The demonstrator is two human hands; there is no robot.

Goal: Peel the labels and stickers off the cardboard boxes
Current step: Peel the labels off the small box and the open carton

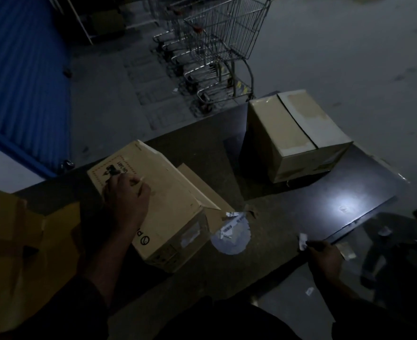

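Observation:
A tan cardboard box (168, 190) lies on the dark table (288, 217) in front of me. On its top face sits a label with a dotted border (115, 171). My left hand (126, 200) rests on that face, fingertips curled at the label's near edge. My right hand (325, 256) hovers at the table's near right edge and pinches a small white peeled scrap (302, 241). A second box (298, 133), with pale patches on top, stands farther back on the right. The scene is very dim.
A pile of peeled label pieces (230, 234) lies right of the near box. More cardboard (18, 241) fills the left foreground. Nested shopping carts (214, 45) stand on the floor behind the table, and a blue shutter (23, 77) is at left. Scraps lie on the floor (309, 290).

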